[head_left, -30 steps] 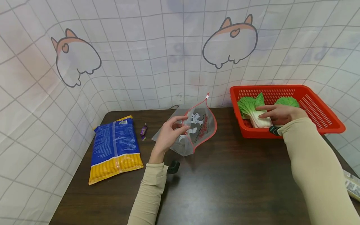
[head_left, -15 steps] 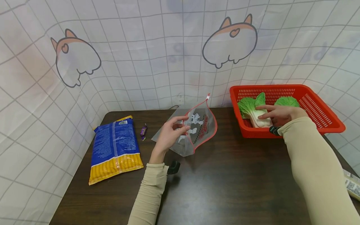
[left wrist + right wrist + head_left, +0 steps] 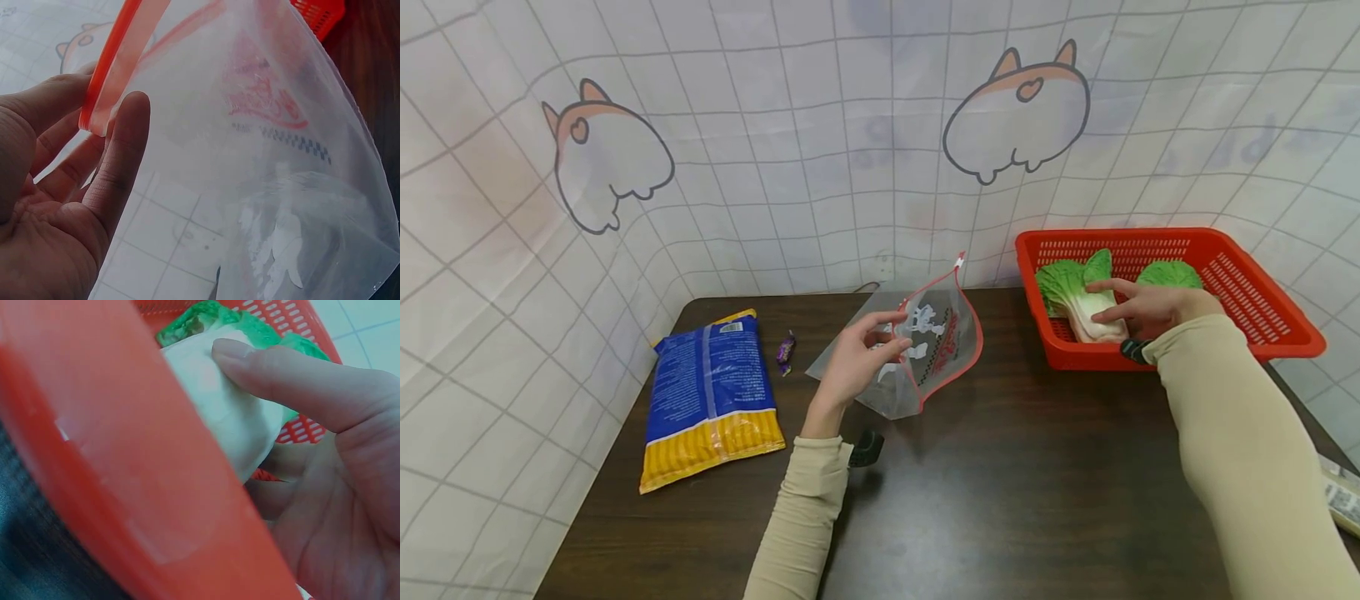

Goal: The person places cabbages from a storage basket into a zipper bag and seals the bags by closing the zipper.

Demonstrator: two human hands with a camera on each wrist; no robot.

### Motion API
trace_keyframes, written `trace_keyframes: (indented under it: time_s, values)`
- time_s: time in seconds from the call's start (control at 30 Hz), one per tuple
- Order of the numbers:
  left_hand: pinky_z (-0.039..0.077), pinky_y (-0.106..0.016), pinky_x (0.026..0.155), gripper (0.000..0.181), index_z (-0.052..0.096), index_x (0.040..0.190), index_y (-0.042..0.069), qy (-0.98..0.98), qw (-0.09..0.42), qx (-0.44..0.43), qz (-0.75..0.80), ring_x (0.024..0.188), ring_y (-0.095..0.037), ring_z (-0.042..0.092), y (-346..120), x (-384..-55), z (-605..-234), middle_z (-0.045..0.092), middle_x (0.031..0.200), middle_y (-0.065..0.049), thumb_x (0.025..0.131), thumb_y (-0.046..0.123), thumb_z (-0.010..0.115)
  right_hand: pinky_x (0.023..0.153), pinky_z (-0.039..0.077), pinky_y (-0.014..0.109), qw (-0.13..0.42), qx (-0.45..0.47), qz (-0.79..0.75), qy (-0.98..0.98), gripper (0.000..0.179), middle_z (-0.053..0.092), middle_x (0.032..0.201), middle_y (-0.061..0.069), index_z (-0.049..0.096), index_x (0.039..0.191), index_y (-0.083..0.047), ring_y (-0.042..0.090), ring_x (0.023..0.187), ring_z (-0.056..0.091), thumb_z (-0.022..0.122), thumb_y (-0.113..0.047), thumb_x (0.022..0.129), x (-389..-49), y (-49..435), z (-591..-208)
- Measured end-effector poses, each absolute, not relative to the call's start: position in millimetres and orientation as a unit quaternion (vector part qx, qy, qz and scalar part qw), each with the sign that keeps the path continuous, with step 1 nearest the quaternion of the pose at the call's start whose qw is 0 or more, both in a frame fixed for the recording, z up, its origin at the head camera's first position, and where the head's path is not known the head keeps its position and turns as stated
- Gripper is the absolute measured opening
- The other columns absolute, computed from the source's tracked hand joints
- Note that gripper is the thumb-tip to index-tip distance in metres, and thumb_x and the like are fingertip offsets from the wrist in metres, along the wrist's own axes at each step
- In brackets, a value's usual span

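A clear zip bag (image 3: 951, 350) with a red zip edge and white printed figures is spread out at the back middle of the table. My left hand (image 3: 859, 354) pinches its red rim between thumb and fingers, holding the mouth apart. In the left wrist view the red rim (image 3: 115, 56) passes between the thumb and fingers. Over in the red basket (image 3: 1285, 333), my right hand (image 3: 1153, 307) grips a Chinese cabbage (image 3: 1081, 307) by its white stalk. The right wrist view has the thumb on top of the white stalk (image 3: 194, 369), with fingers around its far side, partly hidden.
More leafy green (image 3: 1170, 273) lies in the basket behind the right hand. A blue and yellow packet (image 3: 707, 400) lies on the left, beside a small purple wrapped candy (image 3: 785, 353). A pale package (image 3: 1341, 496) shows at the far right edge. A gridded cloth hangs behind.
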State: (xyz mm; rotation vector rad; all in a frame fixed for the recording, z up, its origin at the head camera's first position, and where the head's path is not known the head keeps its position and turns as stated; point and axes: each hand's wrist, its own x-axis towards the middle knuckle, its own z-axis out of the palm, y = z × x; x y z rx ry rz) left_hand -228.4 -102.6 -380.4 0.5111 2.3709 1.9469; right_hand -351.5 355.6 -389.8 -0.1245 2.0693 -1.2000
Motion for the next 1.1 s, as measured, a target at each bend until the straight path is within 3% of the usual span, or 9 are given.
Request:
trace_keyframes:
  time_s: [0.17,0.47,0.7,0.93,1.1]
  values:
    - [0.057,-0.034,0.077,0.04,0.059,0.132,0.004,0.762,0.015,0.167,0.626,0.082,-0.026,0.066,-102,-229,-381,0.062,0.107,-0.02,0.093,0.008,0.067,0.092,0.047,0.045,0.354,-0.047,-0.474,0.805,0.08,0.012,0.142,0.028,0.0,0.154,-0.009,0.04,0.119,0.036,0.058,-0.02,0.1,-349,357,-390]
    - [0.057,-0.034,0.076,0.039,0.06,0.131,0.004,0.76,0.015,0.167,0.628,0.082,-0.029,0.066,-101,-229,-382,0.063,0.103,-0.019,0.093,0.008,0.067,0.096,0.045,0.047,0.357,-0.045,-0.475,0.803,0.077,0.014,0.142,0.026,0.0,0.155,-0.01,0.043,0.121,0.035,0.053,-0.025,0.102,-350,359,-391]
    - [0.057,-0.034,0.076,0.04,0.059,0.132,0.003,0.76,0.018,0.169,0.627,0.084,-0.028,0.066,-101,-230,-382,0.061,0.111,-0.023,0.093,0.008,0.066,0.094,0.048,0.042,0.352,-0.051,-0.481,0.801,0.072,0.01,0.146,0.026,0.004,0.156,-0.012,0.044,0.124,0.033,0.051,-0.028,0.103,-351,361,-388]
    - [0.057,-0.034,0.076,0.04,0.059,0.132,0.004,0.763,0.021,0.164,0.625,0.085,-0.028,0.066,-101,-229,-382,0.06,0.116,-0.018,0.094,0.008,0.066,0.091,0.052,0.044,0.329,-0.042,-0.474,0.816,0.068,0.019,0.144,0.024,0.009,0.155,-0.011,0.037,0.112,0.05,0.048,-0.033,0.104,-352,366,-383]
    - [0.057,-0.034,0.076,0.04,0.059,0.132,0.005,0.766,0.023,0.161,0.622,0.085,-0.027,0.066,-101,-229,-382,0.061,0.116,-0.016,0.094,0.01,0.066,0.094,0.049,0.051,0.321,-0.038,-0.474,0.819,0.068,0.021,0.144,0.024,0.011,0.156,-0.012,0.037,0.111,0.052,0.049,-0.035,0.103,-348,366,-375]
